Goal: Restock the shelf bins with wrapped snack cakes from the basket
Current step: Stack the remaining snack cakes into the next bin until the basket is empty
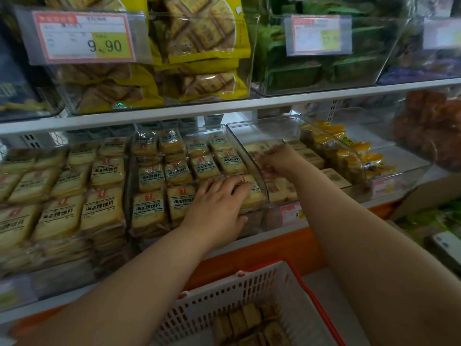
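A white plastic basket (249, 290) with a red handle sits low in the middle and holds several brown wrapped snack cakes (252, 320). My left hand (219, 198) lies palm down on a wrapped cake (252, 196) at the front right corner of the middle clear bin (259, 171), fingers spread over it. My right hand (277, 161) reaches into the clear bin to the right (294, 121), fingers pinched on a small brown wrapped cake (257, 152) among others of its kind. What the fingers cover is hidden.
Rows of yellow wrapped cakes (104, 173) fill the left bins. A bin of orange-yellow packets (354, 156) stands right of my right hand. The upper shelf (224, 106) carries bins of yellow and green bags with price tags. A cardboard box (424, 193) sits at the right.
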Motion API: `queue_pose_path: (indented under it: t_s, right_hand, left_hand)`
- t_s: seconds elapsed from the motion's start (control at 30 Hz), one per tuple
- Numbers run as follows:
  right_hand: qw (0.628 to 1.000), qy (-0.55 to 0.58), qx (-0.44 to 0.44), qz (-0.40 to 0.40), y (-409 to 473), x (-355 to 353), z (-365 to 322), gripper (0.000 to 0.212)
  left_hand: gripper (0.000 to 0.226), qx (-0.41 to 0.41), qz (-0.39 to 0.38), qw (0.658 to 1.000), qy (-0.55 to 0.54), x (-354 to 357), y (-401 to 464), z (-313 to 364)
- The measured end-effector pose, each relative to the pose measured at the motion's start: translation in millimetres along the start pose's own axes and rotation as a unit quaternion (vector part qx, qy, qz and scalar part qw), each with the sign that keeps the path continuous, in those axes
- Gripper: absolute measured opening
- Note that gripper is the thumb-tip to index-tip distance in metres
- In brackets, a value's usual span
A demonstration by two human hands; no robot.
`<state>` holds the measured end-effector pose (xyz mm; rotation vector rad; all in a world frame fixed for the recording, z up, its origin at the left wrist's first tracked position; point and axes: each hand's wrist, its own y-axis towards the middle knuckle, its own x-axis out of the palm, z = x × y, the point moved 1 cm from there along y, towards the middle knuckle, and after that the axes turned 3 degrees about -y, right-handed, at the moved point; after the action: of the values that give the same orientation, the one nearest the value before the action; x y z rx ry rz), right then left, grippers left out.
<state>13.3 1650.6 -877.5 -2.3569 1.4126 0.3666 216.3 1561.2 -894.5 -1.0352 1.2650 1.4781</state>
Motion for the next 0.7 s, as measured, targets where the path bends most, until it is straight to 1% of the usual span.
queue_pose_path:
  t_s: [0.07,0.13,0.17,0.2,0.3,0.33,0.4,0.43,0.53,0.63,0.7]
  right_hand:
    - [0.998,0.057,0.0,0.006,3,-3,3,0.047]
    - [0.995,0.101,-0.008,-0.002,5,-3,3,0.051]
    - [0.995,0.102,-0.015,-0.012,5,-1,2,0.048]
    - [0.996,0.089,-0.023,-0.024,5,2,2,0.039]
    - [0.997,0.066,-0.031,-0.036,5,13,1,0.006]
    - [0.996,0.073,-0.032,-0.035,6,14,0,0.006]
    - [0.994,0.091,-0.041,-0.047,10,13,0,0.019]
    - [0.992,0.103,-0.048,-0.058,11,13,0,0.021]
    - [0.988,0.117,-0.053,-0.087,12,16,1,0.02]
    - [0.99,0.101,-0.053,-0.08,12,20,3,0.023]
    - [0.988,0.129,-0.04,-0.078,11,19,4,0.019]
  left_hand:
    - [0.069,0.001,-0.001,1.0,-0.004,-1,0,-1]
    - [0.069,0.002,0.0,1.0,-0.009,-1,-1,-1]
    - [0.069,0.003,0.0,1.0,-0.009,-1,-2,-1]
    - [0.069,0.004,-0.001,1.0,-0.009,-1,-2,-1]
    - [0.07,0.004,-0.001,1.0,-0.006,-1,-3,-1]
    - [0.07,0.004,0.0,1.0,-0.005,-1,-3,-1]
    - [0.07,0.006,0.0,1.0,-0.002,0,-3,-1]
    - [0.07,0.006,0.001,1.0,0.0,0,-3,-1]
    - [0.07,0.009,0.0,1.0,0.001,0,-3,-1]
    - [0.072,0.012,-0.004,1.0,0.005,-1,-3,-1]
    - [0.071,0.016,-0.002,1.0,0.0,-2,-5,-2]
